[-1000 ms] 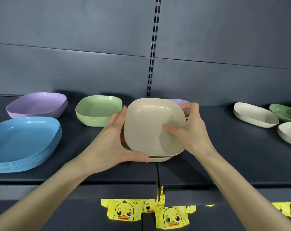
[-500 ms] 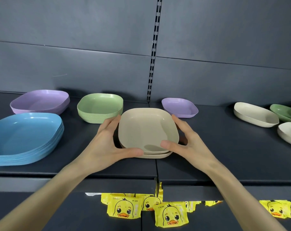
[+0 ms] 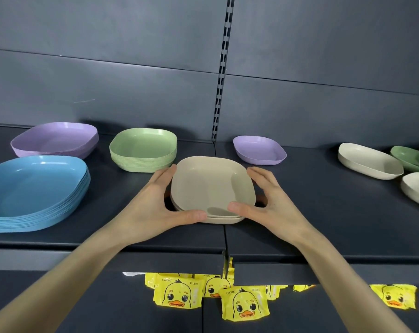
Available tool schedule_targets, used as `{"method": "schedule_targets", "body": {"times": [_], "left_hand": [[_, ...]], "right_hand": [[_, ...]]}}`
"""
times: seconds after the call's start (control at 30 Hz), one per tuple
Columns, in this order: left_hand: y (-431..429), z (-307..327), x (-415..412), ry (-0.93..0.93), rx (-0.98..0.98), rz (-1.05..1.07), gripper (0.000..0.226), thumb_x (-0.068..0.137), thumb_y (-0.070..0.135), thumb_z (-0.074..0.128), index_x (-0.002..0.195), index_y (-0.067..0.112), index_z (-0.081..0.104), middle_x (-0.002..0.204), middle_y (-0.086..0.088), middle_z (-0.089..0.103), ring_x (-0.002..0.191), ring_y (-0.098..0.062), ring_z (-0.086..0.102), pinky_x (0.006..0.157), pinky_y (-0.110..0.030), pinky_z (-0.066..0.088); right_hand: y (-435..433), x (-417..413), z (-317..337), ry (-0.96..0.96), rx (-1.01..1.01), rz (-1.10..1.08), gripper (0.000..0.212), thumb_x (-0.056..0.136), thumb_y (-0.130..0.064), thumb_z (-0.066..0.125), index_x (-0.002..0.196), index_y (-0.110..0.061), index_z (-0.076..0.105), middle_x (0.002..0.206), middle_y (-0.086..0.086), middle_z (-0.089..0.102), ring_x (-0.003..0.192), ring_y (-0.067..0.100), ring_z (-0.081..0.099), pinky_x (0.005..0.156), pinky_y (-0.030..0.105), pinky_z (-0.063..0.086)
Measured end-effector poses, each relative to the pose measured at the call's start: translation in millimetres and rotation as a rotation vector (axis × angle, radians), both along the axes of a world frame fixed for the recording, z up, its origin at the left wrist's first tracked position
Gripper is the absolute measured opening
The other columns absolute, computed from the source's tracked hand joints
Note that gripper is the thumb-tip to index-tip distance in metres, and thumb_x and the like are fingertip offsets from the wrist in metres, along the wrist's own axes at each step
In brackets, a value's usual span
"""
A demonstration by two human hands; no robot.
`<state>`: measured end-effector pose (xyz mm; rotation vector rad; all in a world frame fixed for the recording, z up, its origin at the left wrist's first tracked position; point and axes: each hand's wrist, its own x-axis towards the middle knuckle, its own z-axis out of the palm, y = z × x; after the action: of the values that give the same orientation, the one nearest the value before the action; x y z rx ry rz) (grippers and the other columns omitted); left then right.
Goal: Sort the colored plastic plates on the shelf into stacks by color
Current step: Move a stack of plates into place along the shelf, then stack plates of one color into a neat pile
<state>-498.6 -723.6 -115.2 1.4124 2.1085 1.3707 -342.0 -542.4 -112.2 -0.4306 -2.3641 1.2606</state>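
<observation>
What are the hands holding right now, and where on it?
Both grip the top beige plate by its rim: left hand on the left edge, right hand on the right edge, thumbs at the front.

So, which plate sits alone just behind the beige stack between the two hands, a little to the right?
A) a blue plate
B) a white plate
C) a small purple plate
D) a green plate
C: the small purple plate lies alone behind the beige stack, far from the large purple stack on the left.
</observation>
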Motion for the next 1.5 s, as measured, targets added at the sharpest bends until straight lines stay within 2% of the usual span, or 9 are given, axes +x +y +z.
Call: {"method": "schedule_targets", "body": {"times": [0.1,0.2,0.33,0.47,0.6,0.7,0.9,1.1,1.5], "left_hand": [[0.2,0.3,-1.2,-0.008,0.003,-0.022,0.080,0.052,0.063,0.077,0.122,0.057,0.040,0.126,0.025,0.049,0.123,-0.001,0.046,0.105,-0.036,0.042],[-2.4,4.4,-3.5,-0.010,-0.032,-0.053,0.070,0.053,0.061,0.076,0.114,0.065,0.042,0.122,0.030,0.050,0.121,0.002,0.046,0.105,-0.030,0.040],[-5.7,15.1,-7.6,0.015,-0.049,0.000,0.067,0.058,0.067,0.069,0.118,0.043,0.051,0.126,0.013,0.051,0.114,-0.002,0.050,0.093,-0.028,0.050],[2.4,36.9,-10.4,0.292,-0.110,0.085,0.070,0.071,0.062,0.066,0.126,0.021,0.054,0.121,0.009,0.050,0.116,-0.008,0.048,0.095,-0.025,0.043],[36.2,69.1,-0.3,0.587,-0.165,0.052,0.062,0.083,0.047,0.063,0.136,0.019,0.046,0.133,0.002,0.048,0.126,-0.017,0.039,0.101,-0.023,0.028],[70.4,93.5,17.5,0.720,-0.183,-0.003,0.064,0.085,0.045,0.059,0.141,0.021,0.039,0.138,0.001,0.045,0.129,-0.021,0.036,0.106,-0.031,0.029],[129.7,134.8,79.4,0.887,-0.097,-0.051,0.063,0.089,0.046,0.054,0.143,0.023,0.033,0.141,0.002,0.042,0.132,-0.020,0.033,0.108,-0.036,0.028],[169.5,134.4,164.3,0.891,0.021,-0.022,0.060,0.089,0.052,0.049,0.142,0.026,0.033,0.138,0.005,0.044,0.128,-0.016,0.035,0.105,-0.032,0.029],[252.6,107.5,328.1,0.812,-0.004,-0.091,0.059,0.087,0.050,0.055,0.139,0.029,0.038,0.133,0.007,0.049,0.124,-0.014,0.040,0.100,-0.033,0.034]], "right_hand": [[-0.7,0.0,1.1,-0.019,0.005,0.003,0.080,0.060,-0.051,0.073,0.132,-0.034,0.044,0.133,-0.021,0.034,0.121,-0.011,0.039,0.091,0.010,0.041],[0.7,0.1,3.4,-0.063,0.029,0.006,0.068,0.071,-0.042,0.076,0.131,-0.037,0.043,0.132,-0.019,0.034,0.119,-0.006,0.041,0.097,0.019,0.041],[4.5,1.0,14.7,-0.096,0.077,-0.031,0.086,0.074,-0.050,0.072,0.145,-0.028,0.031,0.139,-0.019,0.027,0.121,-0.003,0.040,0.103,0.025,0.040],[18.7,8.6,38.7,-0.160,0.300,-0.124,0.069,0.083,-0.044,0.065,0.142,-0.022,0.036,0.133,-0.015,0.035,0.126,0.008,0.037,0.104,0.026,0.036],[41.1,23.8,68.0,-0.259,0.501,-0.230,0.059,0.085,-0.041,0.064,0.136,-0.016,0.045,0.138,-0.004,0.041,0.128,0.017,0.040,0.100,0.024,0.034],[54.3,44.1,91.8,-0.296,0.595,-0.296,0.053,0.087,-0.037,0.063,0.132,-0.016,0.048,0.136,0.001,0.043,0.127,0.020,0.040,0.094,0.022,0.032],[86.5,111.3,130.7,-0.320,0.705,-0.471,0.053,0.088,-0.037,0.061,0.134,-0.016,0.046,0.135,0.005,0.042,0.126,0.025,0.040,0.101,0.039,0.039],[121.3,206.2,140.8,-0.330,0.749,-0.554,0.049,0.089,-0.034,0.059,0.133,-0.015,0.048,0.133,0.005,0.044,0.125,0.027,0.040,0.101,0.039,0.038],[198.8,374.8,129.4,-0.372,0.781,-0.534,0.046,0.089,-0.033,0.059,0.130,-0.015,0.051,0.131,0.004,0.049,0.119,0.024,0.048,0.095,0.033,0.041]]}}
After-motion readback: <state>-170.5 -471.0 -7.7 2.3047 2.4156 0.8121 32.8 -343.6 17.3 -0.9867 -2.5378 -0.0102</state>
